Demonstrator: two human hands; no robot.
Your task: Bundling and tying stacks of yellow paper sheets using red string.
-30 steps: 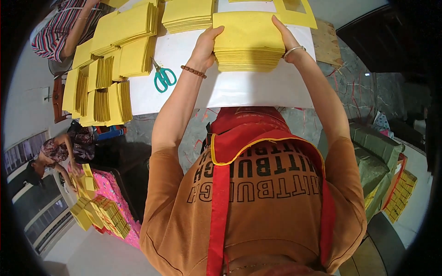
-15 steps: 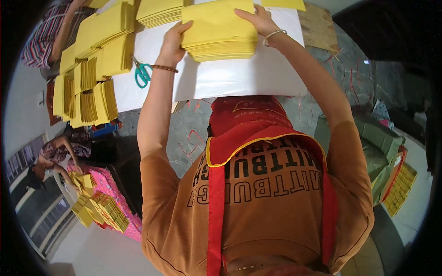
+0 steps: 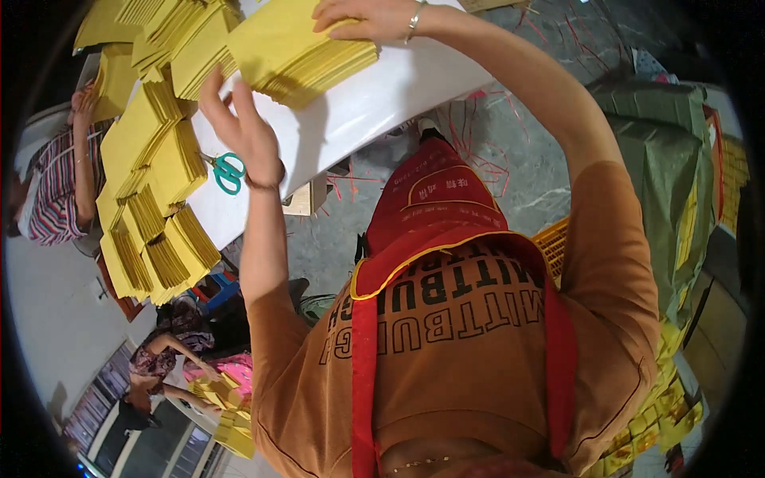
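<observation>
A stack of yellow paper sheets (image 3: 295, 48) lies at the top of the view, its layered edges fanned toward me. My right hand (image 3: 373, 17) rests on the stack's upper right part, fingers stretched out over the paper. Beside the stack's left end, my left hand (image 3: 243, 131) is raised with its fingers apart and nothing in them. Scissors with teal handles (image 3: 229, 174) lie on the white tabletop (image 3: 398, 88), just left of my left wrist. Their blades are partly hidden by nearby paper.
Several more yellow paper stacks (image 3: 147, 143) cover the table's left side. Someone in a striped top (image 3: 60, 191) reaches toward them. Another person (image 3: 163, 350) handles yellow paper at lower left. Green wrapped bundles (image 3: 653, 167) stand at right; red strips (image 3: 494, 171) litter the floor.
The view has turned, and the table now slants. The stack I held in both hands now sits against the left stacks. My left hand has come off it; my right has shifted onto its top.
</observation>
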